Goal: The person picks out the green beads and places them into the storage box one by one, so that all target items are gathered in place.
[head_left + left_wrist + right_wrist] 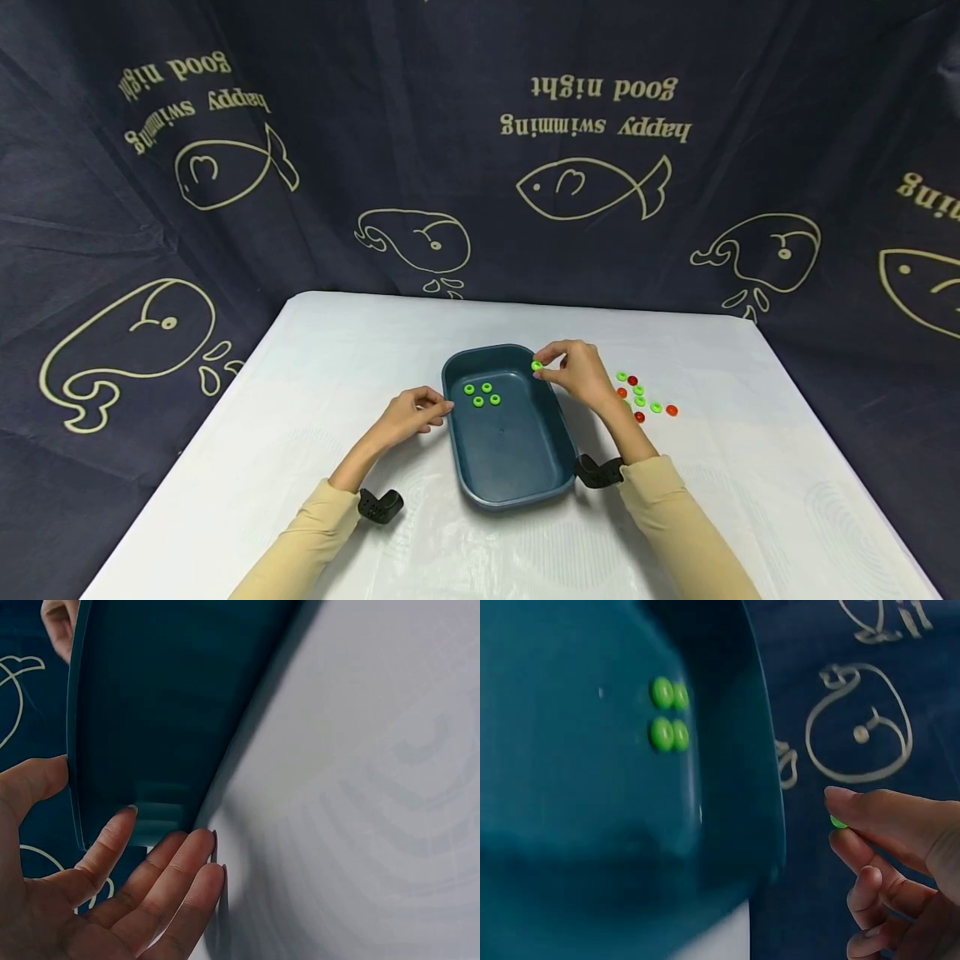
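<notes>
A dark blue rectangular bin (502, 454) stands in the middle of the white table. Several green ring-shaped beads (478, 402) lie grouped on its floor toward the far left; the right wrist view shows these beads (662, 735) too. My right hand (576, 371) pinches one green bead (537, 366) between thumb and forefinger, at the bin's far right rim. In the right wrist view the pinched bead (838, 822) is mostly hidden by the fingertips. My left hand (414, 414) rests at the bin's left side, fingers loosely extended, thumb by the rim (73, 735) and forefinger by the outer wall.
To the right of the bin, loose on the table, lie several green beads (656, 407), red beads (639, 417) and orange beads (672, 410). A dark cloth (465, 150) with fish and whale drawings hangs behind the white table (360, 350).
</notes>
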